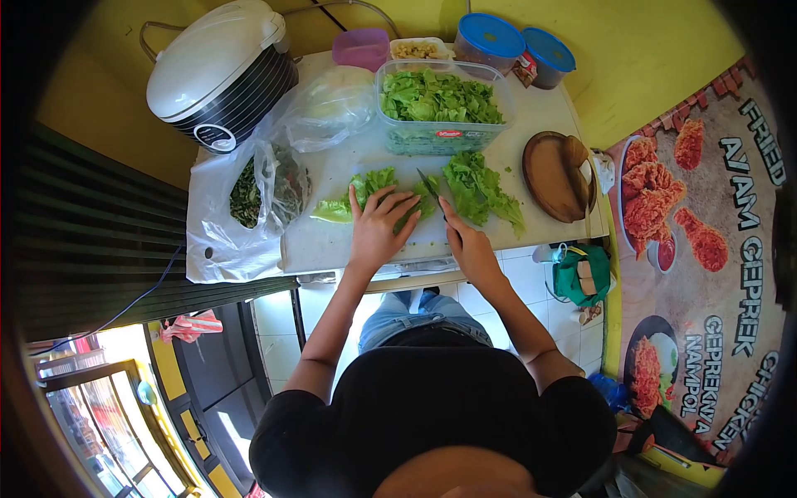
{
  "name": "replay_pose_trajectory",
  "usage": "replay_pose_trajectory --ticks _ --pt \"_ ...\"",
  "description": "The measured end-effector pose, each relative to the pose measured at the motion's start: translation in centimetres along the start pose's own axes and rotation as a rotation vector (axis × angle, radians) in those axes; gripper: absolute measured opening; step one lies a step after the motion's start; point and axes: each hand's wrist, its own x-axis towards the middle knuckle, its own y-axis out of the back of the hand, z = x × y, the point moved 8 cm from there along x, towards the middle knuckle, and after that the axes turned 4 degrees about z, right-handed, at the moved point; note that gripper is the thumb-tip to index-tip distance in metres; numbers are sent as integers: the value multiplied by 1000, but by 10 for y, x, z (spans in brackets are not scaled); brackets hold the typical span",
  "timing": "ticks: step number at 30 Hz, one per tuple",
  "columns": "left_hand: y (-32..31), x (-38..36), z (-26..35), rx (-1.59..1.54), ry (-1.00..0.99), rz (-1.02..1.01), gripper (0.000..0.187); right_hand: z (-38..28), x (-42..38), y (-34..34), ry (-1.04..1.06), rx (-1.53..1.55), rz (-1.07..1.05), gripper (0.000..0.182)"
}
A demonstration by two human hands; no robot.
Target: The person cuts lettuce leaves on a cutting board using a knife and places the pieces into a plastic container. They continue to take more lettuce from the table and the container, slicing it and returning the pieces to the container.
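Observation:
My left hand lies spread over a bunch of lettuce leaves, pressing them on the white table. In my right hand is a knife, its dark blade pointing away from me at the right end of that bunch. Just right of the blade lies a loose pile of lettuce pieces. Behind both hands stands a clear plastic container filled with cut lettuce.
A rice cooker stands back left, near plastic bags. Blue-lidded tubs and a purple bowl line the wall. A wooden mortar sits at right. A green bag is below the table's right end.

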Motion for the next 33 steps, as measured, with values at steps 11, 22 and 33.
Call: replay_pose_trajectory --ticks 11,22,33 --pt "8 -1 -3 -48 15 33 36 18 -32 16 -185 144 -73 52" --pt "-7 -6 4 20 -127 -127 42 16 -16 9 -42 107 30 49" --pt "1 -5 2 -28 -54 -5 23 14 -41 24 -315 283 -128 50"
